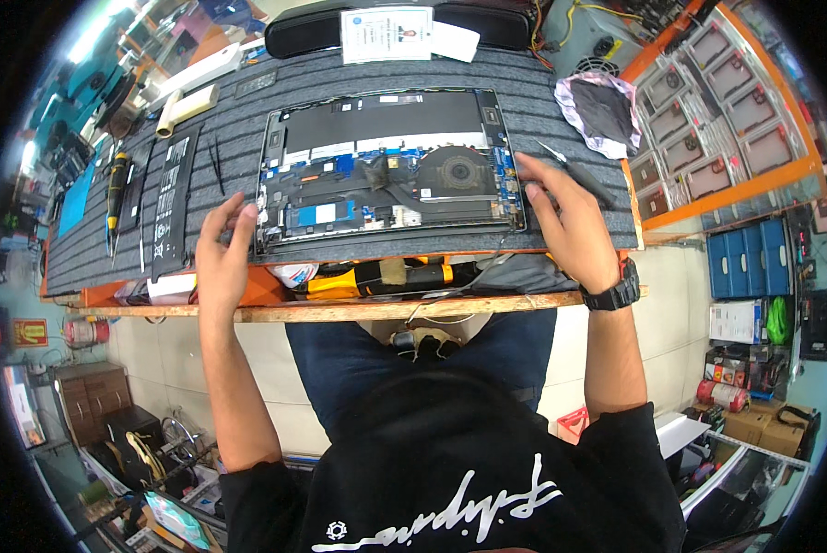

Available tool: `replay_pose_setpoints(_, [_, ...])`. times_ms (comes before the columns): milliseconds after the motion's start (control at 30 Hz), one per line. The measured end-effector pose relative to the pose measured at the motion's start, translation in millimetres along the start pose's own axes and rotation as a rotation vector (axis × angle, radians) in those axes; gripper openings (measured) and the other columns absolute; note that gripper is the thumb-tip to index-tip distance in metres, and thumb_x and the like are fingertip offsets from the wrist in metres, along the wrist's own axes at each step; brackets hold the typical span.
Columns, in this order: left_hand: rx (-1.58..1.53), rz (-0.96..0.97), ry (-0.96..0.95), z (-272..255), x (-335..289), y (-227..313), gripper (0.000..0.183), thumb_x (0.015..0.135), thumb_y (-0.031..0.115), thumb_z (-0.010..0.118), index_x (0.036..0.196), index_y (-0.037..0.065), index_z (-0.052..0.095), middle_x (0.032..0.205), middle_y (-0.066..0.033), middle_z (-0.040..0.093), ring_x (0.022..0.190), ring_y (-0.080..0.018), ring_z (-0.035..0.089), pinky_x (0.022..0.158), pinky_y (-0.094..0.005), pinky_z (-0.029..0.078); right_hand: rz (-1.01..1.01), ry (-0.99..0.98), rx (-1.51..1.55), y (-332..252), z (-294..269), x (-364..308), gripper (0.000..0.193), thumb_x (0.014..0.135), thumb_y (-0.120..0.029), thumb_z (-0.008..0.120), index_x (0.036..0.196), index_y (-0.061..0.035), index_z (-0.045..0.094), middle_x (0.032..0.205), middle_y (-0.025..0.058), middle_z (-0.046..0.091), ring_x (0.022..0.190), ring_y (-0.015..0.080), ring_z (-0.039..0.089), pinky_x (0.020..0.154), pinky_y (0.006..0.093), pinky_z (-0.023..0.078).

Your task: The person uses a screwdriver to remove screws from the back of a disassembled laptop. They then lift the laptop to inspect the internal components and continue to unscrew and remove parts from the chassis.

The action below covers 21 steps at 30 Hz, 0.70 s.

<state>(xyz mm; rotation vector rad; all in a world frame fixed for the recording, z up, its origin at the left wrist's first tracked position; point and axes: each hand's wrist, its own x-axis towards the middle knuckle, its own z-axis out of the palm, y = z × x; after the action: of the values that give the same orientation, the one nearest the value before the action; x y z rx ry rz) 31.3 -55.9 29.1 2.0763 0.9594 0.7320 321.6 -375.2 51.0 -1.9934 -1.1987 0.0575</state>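
An opened laptop base [387, 170] lies on the ribbed grey mat, its inner parts bare. A round cooling fan [457, 171] sits at its right, and a wide black battery [386, 122] fills its far side. My left hand [222, 253] is at the laptop's left edge, fingers apart and bent slightly, holding nothing. At the opposite edge, my right hand [570, 221] has its fingers spread, the tips at or against the rim; firm contact is hard to tell. A watch [613, 288] is on my right wrist.
Left of the laptop lie a loose black battery pack [172, 203], tweezers [216, 164] and a yellow-black screwdriver [116, 198]. A pointed tool [579, 173] and a cloth-lined bowl [599, 112] are at right. Below the tabletop, an open drawer holds a yellow-black tool [367, 279].
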Motion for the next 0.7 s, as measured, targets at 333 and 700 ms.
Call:
replay_pose_setpoints(333, [-0.193, 0.551, -0.408, 28, -59, 89, 0.038, 0.085, 0.017, 0.079, 0.119, 0.0, 0.073, 0.11, -0.0119, 0.07, 0.102, -0.023, 0.066, 0.09, -0.0342, 0.051, -0.337, -0.248, -0.012, -22, -13, -17, 0.04, 0.082, -0.009, 0.082, 0.121, -0.0083, 0.072, 0.119, 0.0106, 0.064, 0.11, 0.0309, 0.063, 0.091, 0.0385, 0.053])
replay_pose_setpoints(700, [-0.214, 0.528, -0.283, 45, -33, 93, 0.028, 0.089, 0.013, 0.076, 0.113, -0.001, 0.075, 0.106, -0.0117, 0.071, 0.094, -0.0195, 0.065, 0.08, -0.0304, 0.049, -0.184, -0.239, 0.066, 1, -36, 29, 0.013, 0.092, -0.012, 0.077, 0.102, -0.0043, 0.075, 0.089, 0.0063, 0.073, 0.075, 0.0152, 0.066, 0.065, 0.028, 0.05])
